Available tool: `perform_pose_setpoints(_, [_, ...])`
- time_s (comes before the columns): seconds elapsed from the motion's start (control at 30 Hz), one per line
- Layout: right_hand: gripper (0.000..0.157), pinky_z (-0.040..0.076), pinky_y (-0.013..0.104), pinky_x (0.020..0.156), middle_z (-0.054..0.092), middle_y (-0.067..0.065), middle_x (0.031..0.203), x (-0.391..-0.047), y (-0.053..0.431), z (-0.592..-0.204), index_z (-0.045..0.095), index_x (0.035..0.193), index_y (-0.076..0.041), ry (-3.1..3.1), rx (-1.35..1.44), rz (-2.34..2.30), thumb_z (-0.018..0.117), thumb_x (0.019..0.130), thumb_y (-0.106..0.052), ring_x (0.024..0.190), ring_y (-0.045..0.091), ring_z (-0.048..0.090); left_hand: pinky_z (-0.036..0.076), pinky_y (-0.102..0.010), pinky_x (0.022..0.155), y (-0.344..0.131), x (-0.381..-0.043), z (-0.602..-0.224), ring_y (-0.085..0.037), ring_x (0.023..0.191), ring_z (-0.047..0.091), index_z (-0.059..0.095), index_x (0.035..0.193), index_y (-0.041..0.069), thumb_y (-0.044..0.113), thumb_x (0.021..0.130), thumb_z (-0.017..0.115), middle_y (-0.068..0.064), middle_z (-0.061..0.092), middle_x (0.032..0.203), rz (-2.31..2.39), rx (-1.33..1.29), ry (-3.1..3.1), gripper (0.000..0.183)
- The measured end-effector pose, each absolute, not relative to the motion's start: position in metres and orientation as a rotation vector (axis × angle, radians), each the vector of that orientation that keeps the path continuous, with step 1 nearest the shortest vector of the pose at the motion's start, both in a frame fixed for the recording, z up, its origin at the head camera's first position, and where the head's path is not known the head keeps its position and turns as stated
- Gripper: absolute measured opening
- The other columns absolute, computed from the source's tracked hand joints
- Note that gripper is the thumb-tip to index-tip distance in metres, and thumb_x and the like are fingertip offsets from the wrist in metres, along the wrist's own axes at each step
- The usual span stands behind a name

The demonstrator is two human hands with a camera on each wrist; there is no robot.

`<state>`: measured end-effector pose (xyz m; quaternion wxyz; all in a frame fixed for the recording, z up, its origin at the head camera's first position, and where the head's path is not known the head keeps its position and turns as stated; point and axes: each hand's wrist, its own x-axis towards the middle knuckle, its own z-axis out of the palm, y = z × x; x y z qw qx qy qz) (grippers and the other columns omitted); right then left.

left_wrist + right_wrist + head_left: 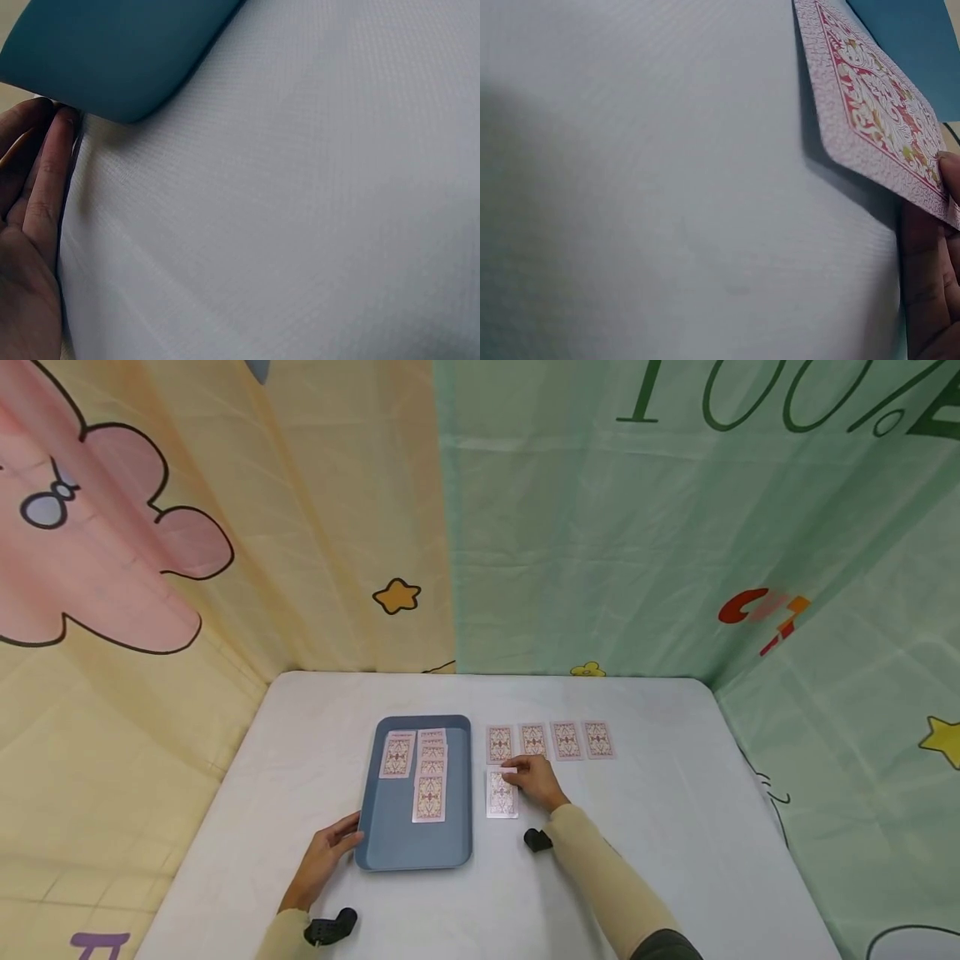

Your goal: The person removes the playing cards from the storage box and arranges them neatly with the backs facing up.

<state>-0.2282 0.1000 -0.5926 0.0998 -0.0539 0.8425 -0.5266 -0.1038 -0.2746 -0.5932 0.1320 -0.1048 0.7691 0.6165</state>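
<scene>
My right hand [534, 778] pinches a playing card [500, 797] at its upper right corner, thumb on top and fingers beneath. This card, patterned back up with a pale pink border, is just right of the blue-grey tray [416, 856]. In the right wrist view the card [881, 112] is tilted, one edge raised above the cloth and casting a shadow. My left hand [327, 852] touches the tray's left side with extended fingers; the left wrist view shows its fingertips right at the rim of the tray [112, 67].
Inside the tray lie a left group of cards [397, 756] and an overlapping column of cards [430, 800], backs up. A row of several cards [567, 741] lies beyond my right hand. White cloth [660, 827] covers the table; printed curtains [570, 543] stand behind it.
</scene>
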Motion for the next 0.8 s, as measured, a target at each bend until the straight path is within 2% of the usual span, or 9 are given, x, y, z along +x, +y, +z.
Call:
perform_pose_setpoints(0.17, [0.017, 0.044, 0.025, 0.060, 0.069, 0.005, 0.083, -0.228, 0.099, -0.599, 0.073, 0.098, 0.000, 2.569, -0.208, -1.524, 0.074, 0.082, -0.006, 0.067, 0.011, 0.053, 0.043, -0.018, 0.092, -0.273, -0.105, -0.592, -0.034, 0.131, 0.043, 0.042, 0.141, -0.006, 0.018, 0.095, 0.061, -0.024, 0.046, 0.142, 1.778, -0.314, 2.240, 0.055])
perform_pose_setpoints(0.33, [0.019, 0.047, 0.025, 0.061, 0.069, 0.006, 0.082, -0.227, 0.099, -0.600, 0.073, 0.098, 0.001, 2.633, -0.258, -1.492, 0.076, 0.081, -0.006, 0.069, 0.011, 0.055, 0.042, -0.035, 0.103, -0.273, -0.105, -0.592, -0.034, 0.131, 0.042, 0.041, 0.142, -0.006, 0.018, 0.096, 0.060, -0.024, 0.045, 0.143, 1.771, -0.319, 2.240, 0.056])
perform_pose_setpoints(0.43, [0.021, 0.049, 0.027, 0.065, 0.070, 0.008, 0.083, -0.226, 0.100, -0.600, 0.072, 0.099, 0.002, 2.649, -0.267, -1.492, 0.077, 0.080, -0.006, 0.072, 0.013, 0.059, 0.039, -0.041, 0.105, -0.273, -0.104, -0.593, -0.035, 0.132, 0.042, 0.041, 0.142, -0.006, 0.018, 0.096, 0.060, -0.024, 0.045, 0.143, 1.767, -0.327, 2.238, 0.056])
perform_pose_setpoints(0.63, [0.023, 0.053, 0.035, 0.076, 0.071, 0.011, 0.093, -0.220, 0.102, -0.594, 0.071, 0.101, 0.002, 2.627, -0.219, -1.501, 0.076, 0.080, -0.007, 0.084, 0.021, 0.065, 0.039, -0.041, 0.105, -0.273, -0.103, -0.593, -0.035, 0.133, 0.041, 0.041, 0.142, -0.006, 0.019, 0.095, 0.061, -0.024, 0.045, 0.143, 1.762, -0.331, 2.236, 0.057])
perform_pose_setpoints(0.8, [0.024, 0.054, 0.037, 0.078, 0.071, 0.014, 0.095, -0.218, 0.103, -0.588, 0.070, 0.103, 0.004, 2.622, -0.197, -1.536, 0.075, 0.082, -0.006, 0.085, 0.025, 0.067, 0.040, -0.040, 0.104, -0.274, -0.104, -0.593, -0.035, 0.132, 0.041, 0.041, 0.142, -0.006, 0.019, 0.096, 0.061, -0.024, 0.045, 0.143, 1.764, -0.322, 2.240, 0.056])
